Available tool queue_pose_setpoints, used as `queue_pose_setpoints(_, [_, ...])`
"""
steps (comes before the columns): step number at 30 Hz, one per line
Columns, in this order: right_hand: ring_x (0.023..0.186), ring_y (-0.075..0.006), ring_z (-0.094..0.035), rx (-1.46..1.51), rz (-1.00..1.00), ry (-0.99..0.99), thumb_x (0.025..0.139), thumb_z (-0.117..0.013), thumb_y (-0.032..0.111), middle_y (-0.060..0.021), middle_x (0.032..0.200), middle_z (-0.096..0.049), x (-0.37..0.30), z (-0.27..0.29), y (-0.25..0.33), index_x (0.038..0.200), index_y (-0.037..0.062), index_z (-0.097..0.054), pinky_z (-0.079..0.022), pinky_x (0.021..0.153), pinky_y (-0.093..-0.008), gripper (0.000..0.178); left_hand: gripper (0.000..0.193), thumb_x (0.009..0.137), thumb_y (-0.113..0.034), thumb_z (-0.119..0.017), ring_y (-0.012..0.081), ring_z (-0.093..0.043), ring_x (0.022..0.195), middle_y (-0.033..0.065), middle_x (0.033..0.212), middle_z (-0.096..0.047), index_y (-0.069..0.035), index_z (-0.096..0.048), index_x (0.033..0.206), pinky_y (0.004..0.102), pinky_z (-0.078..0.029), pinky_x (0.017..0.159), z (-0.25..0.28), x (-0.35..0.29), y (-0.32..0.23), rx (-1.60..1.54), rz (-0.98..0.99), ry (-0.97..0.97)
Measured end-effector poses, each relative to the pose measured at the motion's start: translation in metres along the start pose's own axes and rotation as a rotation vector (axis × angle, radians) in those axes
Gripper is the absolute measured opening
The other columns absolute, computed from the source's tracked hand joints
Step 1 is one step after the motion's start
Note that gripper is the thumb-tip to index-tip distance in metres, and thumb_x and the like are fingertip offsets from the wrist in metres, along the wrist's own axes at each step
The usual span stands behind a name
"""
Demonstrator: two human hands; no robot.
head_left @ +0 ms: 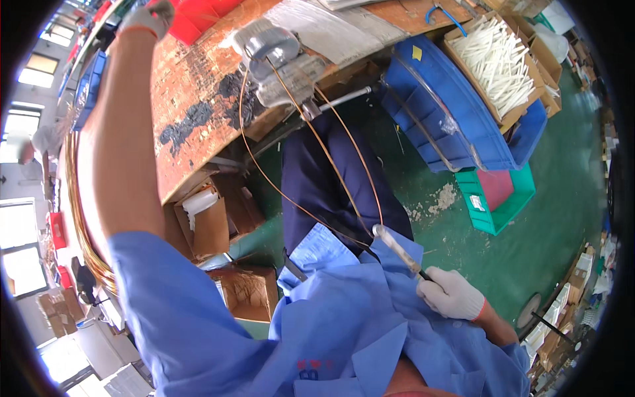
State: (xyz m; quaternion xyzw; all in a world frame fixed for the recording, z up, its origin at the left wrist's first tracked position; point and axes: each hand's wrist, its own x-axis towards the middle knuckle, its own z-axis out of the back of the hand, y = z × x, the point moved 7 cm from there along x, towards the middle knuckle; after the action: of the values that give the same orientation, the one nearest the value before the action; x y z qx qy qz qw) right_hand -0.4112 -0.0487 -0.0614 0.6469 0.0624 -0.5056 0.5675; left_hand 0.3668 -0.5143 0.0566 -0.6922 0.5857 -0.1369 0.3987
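My left arm stretches far forward. My left hand, in a pale glove, is at the upper rim beside a red bin; its fingers look curled, and what they hold, if anything, is hidden. My right hand, in a white glove, is closed around the dark handle of a tool with a pale, worn shaft and rounded end. Thin copper-coloured tubes arch over my lap from a round metal fixture on the bench edge. Their near ends converge by the tool's tip; whether they touch it I cannot tell.
The worn wooden bench has black smears. To the right stand a blue bin, a carton of white sticks and a green crate. Cardboard boxes sit under the bench. Long copper-coloured rods lie at left.
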Motion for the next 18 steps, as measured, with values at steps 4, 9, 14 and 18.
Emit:
queue_pose_setpoints(4, [0.086, -0.0531, -0.066, -0.22, -0.312, -0.28, 0.102, -0.058, 0.034, -0.0279, 0.09, -0.07, -0.044, -0.015, -0.109, 0.101, 0.0047, -0.062, -0.051, 0.074, -0.0569, 0.03, 0.026, 0.104, -0.004, -0.045, 0.021, -0.047, 0.051, 0.0075, 0.063, -0.047, -0.007, -0.045, 0.078, 0.0383, -0.047, 0.052, -0.016, -0.046, 0.217, -0.234, 0.037, -0.265])
queue_pose_setpoints(9, [0.081, -0.0453, -0.073, -0.47, -0.659, -0.136, 0.103, -0.051, 0.039, -0.0254, 0.095, -0.074, -0.116, -0.054, -0.354, 0.112, 0.0037, -0.067, -0.058, 0.068, -0.0504, 0.04, 0.013, 0.103, -0.004, -0.056, 0.0225, -0.058, 0.067, 0.0154, 0.084, -0.061, -0.001, -0.056, 0.09, 0.0339, -0.05, 0.056, -0.016, -0.115, 0.187, -0.25, -0.191, 0.001])
queue_pose_setpoints(14, [0.05, -0.0308, -0.063, 0.0, -0.805, -0.668, 0.1, -0.053, 0.024, -0.0155, 0.064, -0.062, -0.131, 0.002, -0.374, 0.086, 0.004, -0.061, -0.05, 0.046, -0.0451, 0.026, 0.049, 0.103, -0.04, -0.064, 0.0147, -0.066, 0.115, 0.0071, 0.12, -0.076, 0.0, -0.07, 0.131, 0.0333, -0.05, 0.102, -0.155, -0.294, 0.273, 1.162, -0.633, 0.484])
queue_pose_setpoints(18, [0.04, -0.009, -0.043, 0.373, -0.25, -0.974, 0.107, -0.055, 0.025, 0.0032, 0.058, -0.041, 0.002, 0.088, -0.233, 0.101, 0.0068, -0.059, -0.035, 0.035, -0.0313, 0.019, 0.038, 0.094, -0.028, -0.078, 0.0161, -0.068, 0.102, 0.0082, 0.11, -0.075, 0.0, -0.074, 0.12, 0.0305, -0.053, 0.093, -0.138, -0.297, 0.316, 0.923, -0.59, 0.388])
